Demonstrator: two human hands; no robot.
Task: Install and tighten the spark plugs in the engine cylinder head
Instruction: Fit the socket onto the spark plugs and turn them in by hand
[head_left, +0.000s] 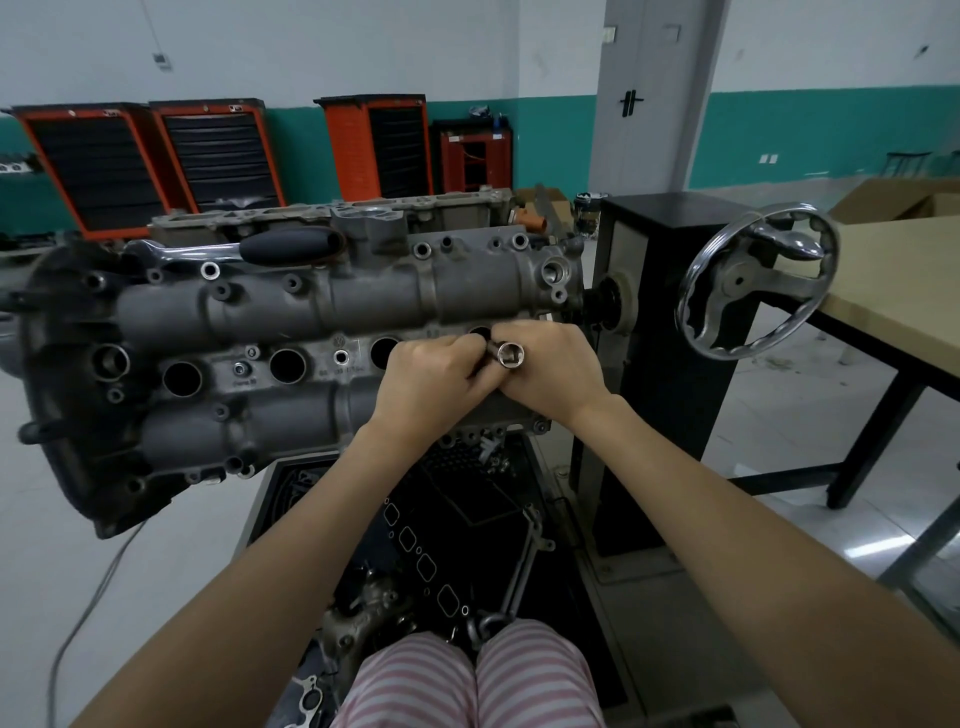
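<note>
Both your hands meet over the right end of the head (322, 306). Your right hand (545, 371) grasps the socket (506, 354), fingers curled round its barrel; your left hand (434, 376) pinches at its far end, fingertips curled in. Whether a plug sits inside the socket is hidden by your fingers, can't tell

Socket's square drive end faces back at you, long axis running from you down and away toward the head. The rightmost well (480, 332) lies just beyond your fingertips, almost touching, partly covered by them. Three more wells run off to your left: one (384, 349) just beside your left hand, the next (287, 365) further, the last (182, 378) well apart. All four look dark, no plug visible in any

Right hand is nearer the target well. Judgement: next move needs the socket tipped in line with that bore, then lowered straight in

Ratchet (291, 247) lies on top of the head, well apart from both hands
</note>
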